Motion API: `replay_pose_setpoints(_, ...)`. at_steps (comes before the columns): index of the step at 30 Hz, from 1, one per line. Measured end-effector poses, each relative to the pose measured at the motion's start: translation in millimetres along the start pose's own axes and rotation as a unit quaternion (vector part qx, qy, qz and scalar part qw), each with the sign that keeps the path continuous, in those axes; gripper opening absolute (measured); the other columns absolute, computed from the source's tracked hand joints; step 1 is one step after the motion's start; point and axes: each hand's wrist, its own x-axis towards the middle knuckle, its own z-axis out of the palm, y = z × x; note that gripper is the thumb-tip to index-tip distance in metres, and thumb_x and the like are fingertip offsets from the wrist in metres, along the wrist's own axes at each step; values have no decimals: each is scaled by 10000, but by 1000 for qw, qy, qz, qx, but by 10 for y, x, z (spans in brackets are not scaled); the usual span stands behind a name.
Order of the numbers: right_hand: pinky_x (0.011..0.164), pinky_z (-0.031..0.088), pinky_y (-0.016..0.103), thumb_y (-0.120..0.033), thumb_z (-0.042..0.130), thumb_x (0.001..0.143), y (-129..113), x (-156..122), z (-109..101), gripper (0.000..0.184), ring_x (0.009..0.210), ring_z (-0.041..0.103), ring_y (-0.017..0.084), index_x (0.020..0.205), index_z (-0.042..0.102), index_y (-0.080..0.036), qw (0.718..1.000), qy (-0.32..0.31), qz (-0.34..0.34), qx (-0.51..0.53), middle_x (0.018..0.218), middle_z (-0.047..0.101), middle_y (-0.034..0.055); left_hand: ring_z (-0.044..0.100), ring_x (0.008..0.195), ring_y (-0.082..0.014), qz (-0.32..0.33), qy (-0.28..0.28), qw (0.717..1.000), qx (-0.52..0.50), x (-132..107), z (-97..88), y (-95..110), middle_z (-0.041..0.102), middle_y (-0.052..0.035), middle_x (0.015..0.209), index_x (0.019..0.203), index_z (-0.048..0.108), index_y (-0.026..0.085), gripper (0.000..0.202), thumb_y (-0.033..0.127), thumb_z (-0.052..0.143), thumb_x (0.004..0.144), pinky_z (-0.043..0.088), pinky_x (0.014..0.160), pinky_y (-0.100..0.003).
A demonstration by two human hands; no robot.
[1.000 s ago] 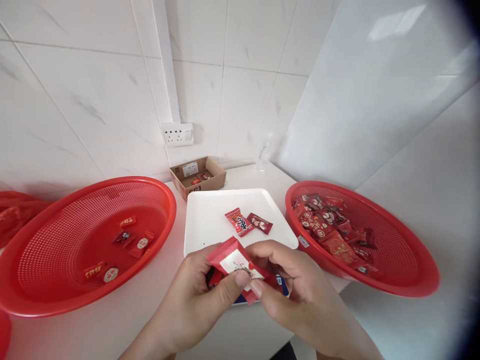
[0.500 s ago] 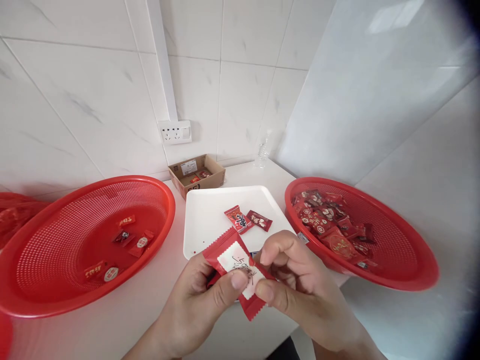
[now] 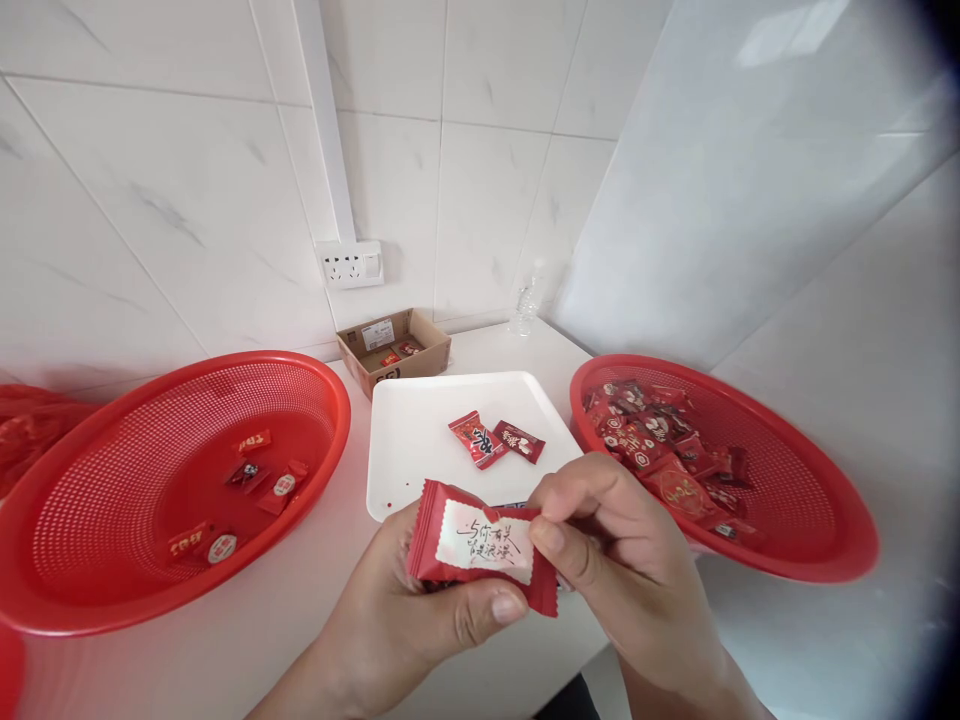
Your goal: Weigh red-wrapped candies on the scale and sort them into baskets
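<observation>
Clearly, held packet (image 3: pixel 484 542), left basket (image 3: pixel 112 500) (scattered packets (image 3: pixel 284 486)), fuller right basket (image 3: pixel 806 500)

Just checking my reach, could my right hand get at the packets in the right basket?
Likely yes: the left hand also grips the red packet, so the right hand could let go; the right basket is open-topped, its packets uncovered.

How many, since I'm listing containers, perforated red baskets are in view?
2: the left basket beside the white tray, and the right basket on its other side. A red edge at lower left may be another; too little shows.
</observation>
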Motion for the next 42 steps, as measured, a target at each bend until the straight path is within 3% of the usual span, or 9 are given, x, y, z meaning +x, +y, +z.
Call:
replay_pose_setpoints(5,432,332,186,-239,592,914,43,-10,-1,189,495,403,82,801,441,-249,999,10,-15,41,640,479,-58,577,816,-146,-12,-19,999,31,4,-37,-15,672,-24,837,877,714,171,161,309,727,794,483,755,-236)
replay_pose_setpoints(10,436,303,183,-257,582,921,26,-1,-16,271,483,343,75,767,359,-251,993,-7,32,109,630,423,-79,589,804,-123,-25,-15,1000,1,-24,-98,-27,683,-11,879,996,679,210,291,291,788,739,479,736,-209)
replay_pose_setpoints(13,434,287,184,-286,584,922,34,2,-33,281,485,315,72,772,349,-250,989,-17,61,133,641,408,-81,599,760,-100,-39,16,998,-35,-55,-97,-22,690,13,863,1083,655,267,421,238,824,699,485,689,-177)
replay_pose_setpoints(19,425,299,180,-313,570,932,65,-13,-2,237,481,336,68,781,400,-244,990,-12,71,121,649,430,-71,598,721,-61,-9,18,999,-50,-63,-66,17,699,35,820,1039,690,280,343,145,783,738,496,672,-121)
replay_pose_setpoints(23,456,383,184,-353,618,903,56,-21,15,121,512,451,80,932,541,-265,997,7,32,64,664,530,-53,645,796,-56,16,46,999,-12,-84,-69,-8,729,63,895,1004,711,359,320,122,729,790,501,699,-88)
replay_pose_setpoints(26,543,475,232,-379,667,864,45,-14,-2,227,627,571,125,1061,628,-273,999,-44,7,-8,767,651,4,660,862,-53,54,73,994,58,-109,-81,-38,737,87,972,1011,713,425,313,174,703,825,501,752,-79)
replay_pose_setpoints(28,564,493,249,-348,677,858,32,-5,-12,189,688,609,148,1029,676,-265,996,-60,-26,-54,820,687,30,660,915,-67,82,83,987,112,-118,-89,-49,734,78,1025,1054,702,440,328,198,697,833,502,800,-98)
replay_pose_setpoints(33,525,503,241,-237,719,823,-17,-1,-7,149,642,634,146,971,714,-254,989,-21,-102,-105,780,701,27,660,846,-108,84,87,981,149,-113,-86,-24,737,28,983,1081,699,402,366,220,761,770,526,748,-149)
replay_pose_setpoints(42,462,499,234,-244,705,840,-62,-24,10,143,545,603,130,979,733,-232,969,-5,-170,-182,726,693,32,594,767,-104,164,69,968,175,-80,-98,-21,656,12,830,1002,735,343,235,257,750,784,495,685,-165)
